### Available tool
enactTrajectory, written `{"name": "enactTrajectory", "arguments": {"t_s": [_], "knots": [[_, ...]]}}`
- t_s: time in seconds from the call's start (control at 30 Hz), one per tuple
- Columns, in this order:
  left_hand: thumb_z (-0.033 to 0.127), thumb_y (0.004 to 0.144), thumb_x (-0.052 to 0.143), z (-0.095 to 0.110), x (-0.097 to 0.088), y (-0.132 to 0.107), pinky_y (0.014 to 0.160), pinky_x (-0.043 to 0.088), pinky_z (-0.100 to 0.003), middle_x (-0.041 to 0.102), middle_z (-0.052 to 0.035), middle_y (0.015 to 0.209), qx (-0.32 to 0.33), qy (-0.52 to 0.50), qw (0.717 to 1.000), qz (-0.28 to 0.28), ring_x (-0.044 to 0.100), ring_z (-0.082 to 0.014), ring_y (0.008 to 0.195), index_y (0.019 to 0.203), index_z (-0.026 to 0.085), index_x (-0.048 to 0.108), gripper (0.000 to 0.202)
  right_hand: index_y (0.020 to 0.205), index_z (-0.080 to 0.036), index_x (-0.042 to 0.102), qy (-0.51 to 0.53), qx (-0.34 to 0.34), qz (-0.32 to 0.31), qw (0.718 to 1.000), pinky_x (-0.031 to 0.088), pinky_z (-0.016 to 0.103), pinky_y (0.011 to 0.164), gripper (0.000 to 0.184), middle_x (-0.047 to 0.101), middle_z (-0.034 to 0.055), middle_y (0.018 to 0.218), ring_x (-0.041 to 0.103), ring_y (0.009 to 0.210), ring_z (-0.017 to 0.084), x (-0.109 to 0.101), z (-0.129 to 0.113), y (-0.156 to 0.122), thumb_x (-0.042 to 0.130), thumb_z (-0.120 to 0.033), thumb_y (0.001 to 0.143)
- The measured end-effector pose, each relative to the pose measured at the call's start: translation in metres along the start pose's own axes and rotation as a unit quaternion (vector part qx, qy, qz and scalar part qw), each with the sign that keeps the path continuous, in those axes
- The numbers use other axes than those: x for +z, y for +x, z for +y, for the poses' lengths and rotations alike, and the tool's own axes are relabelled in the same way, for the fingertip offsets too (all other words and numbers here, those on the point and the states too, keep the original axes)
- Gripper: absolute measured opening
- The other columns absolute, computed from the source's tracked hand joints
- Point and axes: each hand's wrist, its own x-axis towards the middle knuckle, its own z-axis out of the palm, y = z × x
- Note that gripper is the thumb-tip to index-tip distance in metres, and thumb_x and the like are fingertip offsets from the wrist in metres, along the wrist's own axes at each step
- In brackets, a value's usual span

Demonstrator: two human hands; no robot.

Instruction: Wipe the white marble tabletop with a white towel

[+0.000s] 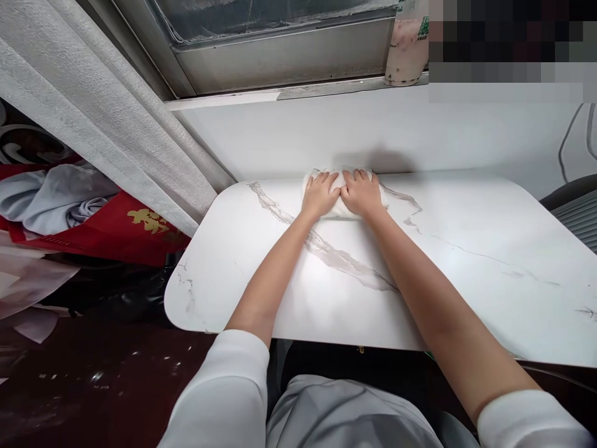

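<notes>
A white cloth (pixel 342 211), apparently folded, lies flat near the far edge of the white marble-patterned table (pixel 466 230). My left hand (pixel 321 194) rests palm down on its left part, the fingers stretched forward and spread. Beside it, my right hand (pixel 362 193) lies palm down on the right part, fingers also apart. The two thumbs come close together over the middle of the cloth. Much of the cloth is hidden under both hands.
A white wall panel rises behind the table, below a window frame (pixel 289 65). On the sill stands a cup with a pinkish drink (pixel 405 53). A pale curtain (pixel 116 106) hangs at left, with a red bag (pixel 116 230) holding grey fabric beyond it.
</notes>
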Motion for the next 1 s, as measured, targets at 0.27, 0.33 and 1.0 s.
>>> {"name": "enactTrajectory", "arguments": {"t_s": [0.27,0.33,1.0], "knots": [[0.029,0.096,0.036,-0.001,0.001,-0.002,0.124,0.015,-0.038,0.044,-0.0045,0.155,-0.003,-0.002,1.0,-0.004,0.033,-0.0173,0.146,0.145,0.021,0.045,0.051,0.15,-0.007,0.037,0.0,-0.001,-0.008,1.0,0.02,0.057,0.113,0.061,0.043,0.0229,0.149,0.033,0.141,0.033,-0.001,0.0,-0.004,0.02,-0.026,0.094],[0.03,0.097,0.037,0.001,0.0,-0.011,0.124,0.014,-0.039,0.041,-0.0055,0.157,-0.003,0.008,1.0,-0.012,0.03,-0.0179,0.148,0.147,0.02,0.043,0.051,0.151,-0.006,0.035,-0.008,-0.011,-0.016,1.0,0.021,0.057,0.114,0.061,0.041,0.0228,0.151,0.032,0.143,0.033,-0.002,-0.001,-0.013,0.021,-0.027,0.095],[0.035,0.101,0.029,0.021,-0.048,-0.246,0.125,0.016,-0.049,0.028,-0.0099,0.163,0.048,0.019,0.998,-0.046,0.016,-0.0222,0.153,0.154,0.02,0.031,0.055,0.152,-0.009,0.039,-0.08,-0.158,0.036,0.983,0.029,0.064,0.11,0.065,0.05,0.0266,0.144,0.041,0.137,0.045,-0.041,-0.067,-0.226,0.038,-0.04,0.095]]}}
